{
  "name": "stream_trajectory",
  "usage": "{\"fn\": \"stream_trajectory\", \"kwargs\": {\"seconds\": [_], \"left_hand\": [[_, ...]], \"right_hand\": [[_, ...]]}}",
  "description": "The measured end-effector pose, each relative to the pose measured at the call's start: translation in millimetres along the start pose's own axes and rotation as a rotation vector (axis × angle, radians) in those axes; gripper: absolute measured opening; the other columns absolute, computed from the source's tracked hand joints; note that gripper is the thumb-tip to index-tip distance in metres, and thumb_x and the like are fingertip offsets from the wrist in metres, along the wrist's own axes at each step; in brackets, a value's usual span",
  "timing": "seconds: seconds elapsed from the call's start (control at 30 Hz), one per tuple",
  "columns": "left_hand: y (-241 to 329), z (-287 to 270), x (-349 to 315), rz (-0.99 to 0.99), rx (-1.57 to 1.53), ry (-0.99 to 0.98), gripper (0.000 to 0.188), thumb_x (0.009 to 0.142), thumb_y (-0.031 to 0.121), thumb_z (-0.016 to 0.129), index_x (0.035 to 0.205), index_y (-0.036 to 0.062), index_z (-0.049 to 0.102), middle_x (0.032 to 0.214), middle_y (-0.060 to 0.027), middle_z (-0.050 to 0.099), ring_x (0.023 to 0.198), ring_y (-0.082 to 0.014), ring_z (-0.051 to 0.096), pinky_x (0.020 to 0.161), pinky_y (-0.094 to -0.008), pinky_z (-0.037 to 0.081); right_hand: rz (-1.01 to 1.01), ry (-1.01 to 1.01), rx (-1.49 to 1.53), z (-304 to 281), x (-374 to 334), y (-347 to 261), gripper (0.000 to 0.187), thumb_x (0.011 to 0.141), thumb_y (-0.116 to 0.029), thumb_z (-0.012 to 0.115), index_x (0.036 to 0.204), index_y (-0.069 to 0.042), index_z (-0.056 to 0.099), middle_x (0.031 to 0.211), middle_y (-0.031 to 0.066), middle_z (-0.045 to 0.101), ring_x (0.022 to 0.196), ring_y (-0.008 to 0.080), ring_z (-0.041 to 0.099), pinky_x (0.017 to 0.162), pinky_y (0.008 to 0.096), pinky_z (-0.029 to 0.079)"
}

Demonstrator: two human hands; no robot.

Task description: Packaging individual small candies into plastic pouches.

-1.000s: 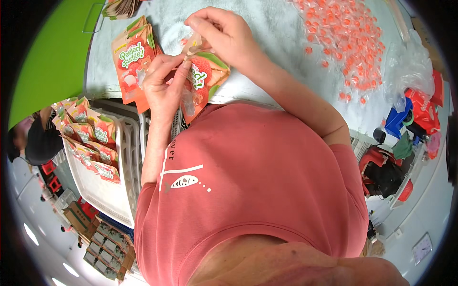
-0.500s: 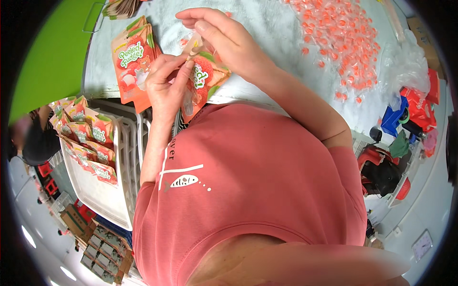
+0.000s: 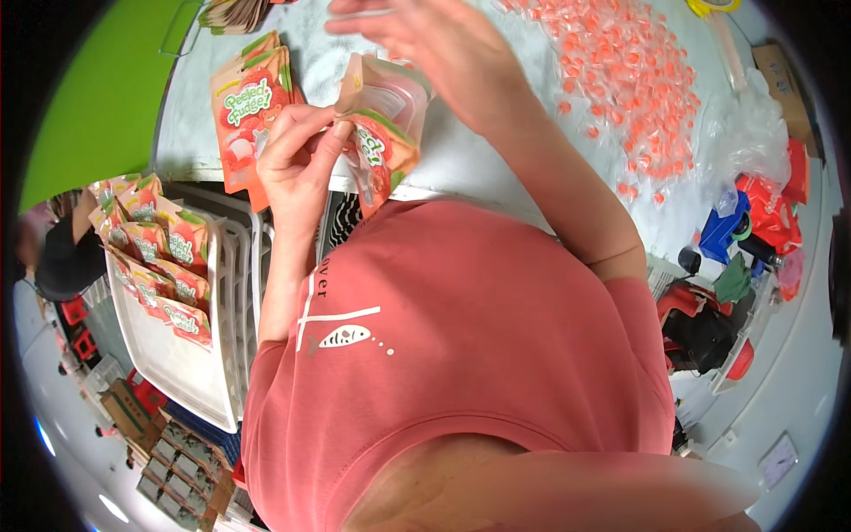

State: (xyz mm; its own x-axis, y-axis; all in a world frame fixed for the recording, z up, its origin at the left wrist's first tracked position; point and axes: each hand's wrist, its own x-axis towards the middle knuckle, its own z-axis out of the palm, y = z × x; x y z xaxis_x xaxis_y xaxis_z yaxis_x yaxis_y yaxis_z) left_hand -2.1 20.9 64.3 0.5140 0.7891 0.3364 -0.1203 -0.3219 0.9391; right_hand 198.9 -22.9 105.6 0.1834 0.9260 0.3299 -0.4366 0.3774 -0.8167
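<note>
My left hand (image 3: 300, 158) pinches the edge of a red and peach candy pouch (image 3: 379, 152) between thumb and fingers. The pouch's mouth gapes, showing its pale inside. Beyond it and to the right, my right hand (image 3: 448, 58) is raised over the table, apart from the pouch. Its fingers are stretched out, partly blurred, and no object shows in them. Just left of my left hand, more flat pouches (image 3: 244, 105) of the same kind lie overlapped on the table. A large spread of small wrapped orange-red candies (image 3: 620, 84) lies at the far right.
On the left stands a stack of white trays (image 3: 173, 365), the top one bearing several upright pouches (image 3: 182, 239). Brown folded bags (image 3: 235, 16) lie at the far left. Clear plastic bags (image 3: 753, 137) and a blue tape dispenser (image 3: 725, 229) sit at the right. Another person is at far left.
My right hand has lifted away from the pouch, up and to the right. The pouch's mouth has opened wider, while my left hand keeps its pinch.
</note>
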Motion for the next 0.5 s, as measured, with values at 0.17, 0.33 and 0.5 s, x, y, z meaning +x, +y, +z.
{"fn": "stream_trajectory", "kwargs": {"seconds": [0.17, 0.33, 0.5], "left_hand": [[10, -31, -3, 0.056, -0.029, 0.181, 0.017, 0.084, -0.012, 0.069, 0.100, -0.0050, 0.070, 0.106, -0.0112, 0.065, 0.091, -0.0157, 0.062, 0.081, -0.0271, 0.051], [10, -69, -8, 0.102, 0.063, 0.238, 0.018, 0.086, -0.008, 0.070, 0.104, -0.0044, 0.069, 0.106, -0.0114, 0.064, 0.098, -0.0179, 0.060, 0.089, -0.0299, 0.048], [17, -76, -13, 0.101, 0.166, 0.281, 0.022, 0.086, -0.006, 0.072, 0.108, -0.0027, 0.071, 0.105, -0.0104, 0.064, 0.098, -0.0178, 0.060, 0.089, -0.0294, 0.047]], "right_hand": [[-0.127, 0.274, -0.322, -30, -11, -3, 0.028, 0.102, -0.020, 0.055, 0.121, 0.000, 0.062, 0.112, 0.0113, 0.066, 0.097, 0.0175, 0.066, 0.086, 0.0304, 0.053], [-0.210, 0.245, -1.242, -122, -34, 93, 0.038, 0.095, -0.032, 0.067, 0.125, -0.009, 0.064, 0.129, 0.0179, 0.059, 0.122, 0.0304, 0.057, 0.104, 0.0424, 0.045], [-0.145, 0.084, -1.633, -127, -15, 159, 0.073, 0.080, -0.061, 0.072, 0.135, -0.016, 0.059, 0.142, 0.0159, 0.051, 0.137, 0.0371, 0.042, 0.112, 0.0570, 0.031]]}}
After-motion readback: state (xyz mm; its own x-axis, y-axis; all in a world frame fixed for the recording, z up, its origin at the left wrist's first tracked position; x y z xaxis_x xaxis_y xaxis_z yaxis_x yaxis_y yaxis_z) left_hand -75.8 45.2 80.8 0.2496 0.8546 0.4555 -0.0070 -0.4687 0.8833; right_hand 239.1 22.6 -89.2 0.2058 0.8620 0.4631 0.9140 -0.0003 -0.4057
